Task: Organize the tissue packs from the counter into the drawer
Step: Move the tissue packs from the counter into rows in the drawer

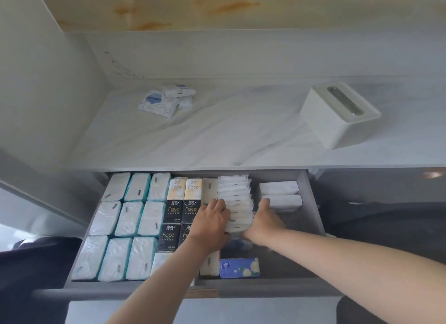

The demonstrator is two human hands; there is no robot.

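**A:** Where's the row of packs [235,203]?

**B:** Upright mid-drawer [311,203], running from its back edge. The left hand [212,221] and right hand [264,221] clasp its near end, fingers curled round it, forearms reaching over the front edge.

**A:** Risk?

**B:** Uneven squeezing probably topples it forward. Loose packs [166,100] wait at the bench's [241,135] back-left.

The white marble-patterned desk [217,140] lies beyond both grips. Far beyond the left grip [212,221], a small heap of white-and-blue soft tissue packs [166,100] rests on it. Beyond the right grip [264,221], further to the right, stands a white plastic tissue box [337,114]. The open grey drawer [289,261] carries a row of thin white tissue packs [237,203] between the grips, and teal-edged white packs [128,217] left of the left grip.
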